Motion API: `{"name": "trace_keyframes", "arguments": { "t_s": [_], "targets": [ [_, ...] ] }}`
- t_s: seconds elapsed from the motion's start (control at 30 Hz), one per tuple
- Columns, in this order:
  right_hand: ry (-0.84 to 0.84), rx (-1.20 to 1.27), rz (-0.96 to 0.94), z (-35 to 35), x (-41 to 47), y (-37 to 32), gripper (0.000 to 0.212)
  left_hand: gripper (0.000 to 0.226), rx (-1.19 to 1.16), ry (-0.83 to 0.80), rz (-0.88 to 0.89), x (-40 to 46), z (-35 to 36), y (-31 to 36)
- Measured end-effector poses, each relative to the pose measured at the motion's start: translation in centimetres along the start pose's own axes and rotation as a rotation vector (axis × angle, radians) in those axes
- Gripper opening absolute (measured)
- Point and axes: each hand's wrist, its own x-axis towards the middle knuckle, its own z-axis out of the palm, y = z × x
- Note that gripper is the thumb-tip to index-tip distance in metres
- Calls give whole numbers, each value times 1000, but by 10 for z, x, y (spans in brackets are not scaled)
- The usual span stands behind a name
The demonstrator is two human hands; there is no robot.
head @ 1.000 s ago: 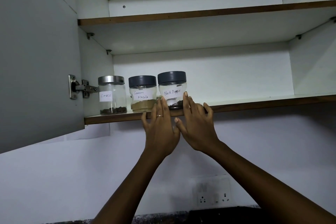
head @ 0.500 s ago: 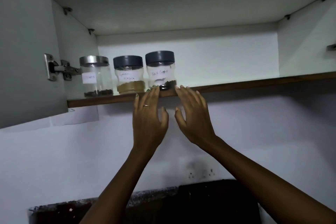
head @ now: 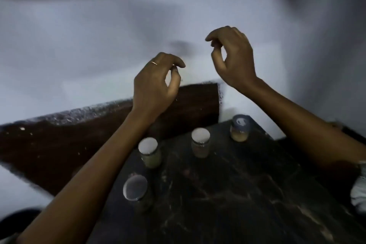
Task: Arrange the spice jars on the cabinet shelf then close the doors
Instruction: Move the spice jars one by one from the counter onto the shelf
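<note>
Four jars [head: 200,144] stand below both empty, seemingly loose-curled hands [head: 156,85].

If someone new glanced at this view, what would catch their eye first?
Two bare hands, left hand and right hand, hang loosely curled and hold nothing, in front of a pale wall. Below them four jars stand on a dark countertop, the nearest jar at lower left.

Dim; heavy motion blur; dark corners

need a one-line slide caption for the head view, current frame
Both empty hands, left hand and right hand, hover loosely curled above four spice jars standing on the dark countertop.
</note>
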Motion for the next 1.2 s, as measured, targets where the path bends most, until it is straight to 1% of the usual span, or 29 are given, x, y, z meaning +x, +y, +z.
{"name": "trace_keyframes", "arguments": {
  "t_s": [0.07,0.23,0.4,0.47,0.53,0.6,0.67,0.73,0.83,0.9,0.97,1.03,1.07,1.13,1.2],
  "targets": [
    [-47,4,88,0,-31,28,26,21,-37,-123,-57,-24,31,2],
    [-155,-34,222,5,-109,90,21,19,-76,-385,-124,-70,101,5],
    [-321,-89,360,14,-178,163,19,23,-119,-582,-242,-98,179,8],
    [-379,-77,457,19,-197,188,18,29,-132,-678,-275,-105,208,8],
    [-421,-75,586,26,-216,215,21,40,-162,-807,-322,-112,241,8],
    [-491,-56,734,34,-232,238,30,54,-170,-922,-395,-118,269,8],
    [-615,-13,862,41,-245,256,41,64,-186,-995,-470,-120,292,8],
    [-731,84,975,47,-256,274,52,65,-272,-1005,-544,-119,318,10],
    [-869,312,1080,58,-266,283,71,69,-451,-939,-693,-118,351,7],
    [-896,404,1099,67,-268,287,77,77,-517,-939,-782,-121,373,2],
    [-896,464,1130,76,-269,289,83,89,-533,-950,-872,-128,394,-1],
    [-880,515,1184,81,-272,289,93,93,-516,-899,-921,-135,411,-4],
    [-863,514,1203,83,-274,291,93,91,-503,-859,-921,-138,419,-5],
    [-836,479,1204,84,-279,291,85,87,-481,-790,-898,-145,426,-8],
    [-822,424,1174,83,-283,291,75,88,-470,-790,-880,-148,428,-12]
  ]
}}
